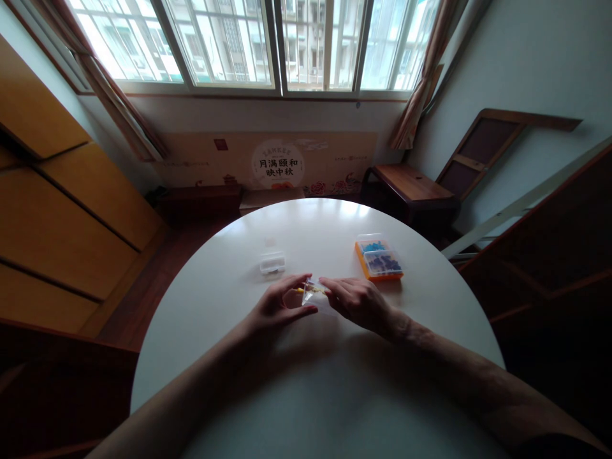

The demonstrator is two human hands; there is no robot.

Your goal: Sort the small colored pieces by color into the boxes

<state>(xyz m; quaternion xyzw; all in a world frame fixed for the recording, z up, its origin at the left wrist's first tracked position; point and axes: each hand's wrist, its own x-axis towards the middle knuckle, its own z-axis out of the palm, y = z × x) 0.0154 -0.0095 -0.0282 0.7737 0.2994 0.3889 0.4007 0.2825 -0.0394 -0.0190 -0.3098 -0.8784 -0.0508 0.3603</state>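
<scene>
A small clear plastic box [314, 297] with small yellow pieces inside is between my two hands, just over the white table's middle. My left hand [278, 302] curls round its left side, fingers on the far edge and thumb along the near one. From the right, my right hand [358, 301] has its bent fingers closed at the box's upper right edge; its fingertips are partly hidden. Whether the box's lid is raised I cannot tell. Beyond my left hand stands another small clear case [272, 262] with its lid up.
On the round white table [229, 255], to the right, lies an orange box [385, 275] with clear lids over light blue and dark blue pieces. A wooden bench [415, 182] stands past the table's far right edge. Yellow-brown cabinets [86, 223] line the left.
</scene>
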